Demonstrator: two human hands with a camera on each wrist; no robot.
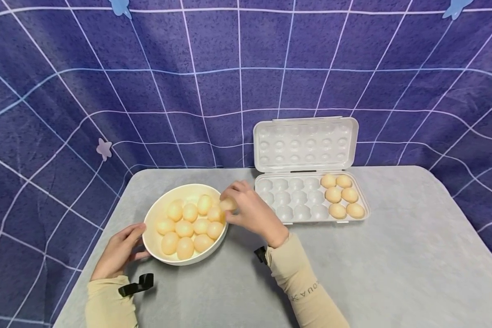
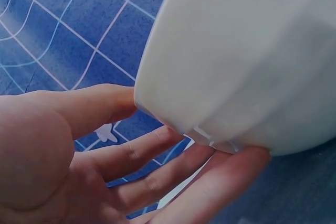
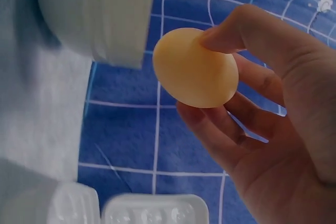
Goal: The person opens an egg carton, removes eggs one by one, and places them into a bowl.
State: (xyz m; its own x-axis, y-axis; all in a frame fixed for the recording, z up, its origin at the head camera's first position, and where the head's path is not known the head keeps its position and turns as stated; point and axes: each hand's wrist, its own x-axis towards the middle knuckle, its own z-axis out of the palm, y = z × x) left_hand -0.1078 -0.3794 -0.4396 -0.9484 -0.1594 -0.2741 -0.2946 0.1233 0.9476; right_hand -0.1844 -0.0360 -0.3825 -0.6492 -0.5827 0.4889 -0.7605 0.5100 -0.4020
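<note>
A white bowl (image 1: 151, 248) full of several light-brown eggs (image 1: 184, 228) stands on the left of the table. My left hand (image 1: 119, 251) grips its left side, thumb at the rim and fingers against the outer wall, as the left wrist view shows of the bowl (image 2: 226, 66). Pinched between the thumb and fingers of my right hand (image 1: 252, 210) is one egg (image 3: 194, 69), beside the bowl's right rim. To the right lies an open clear egg carton (image 1: 284, 212). Several eggs (image 1: 333, 195) fill its right-hand columns; the hollows on its left hold none.
The carton's raised lid (image 1: 305, 141) leans back toward a blue curtain (image 1: 213, 91) with a white grid pattern. Under everything is a grey table (image 1: 406, 255). Each wrist carries a black strap (image 1: 136, 285).
</note>
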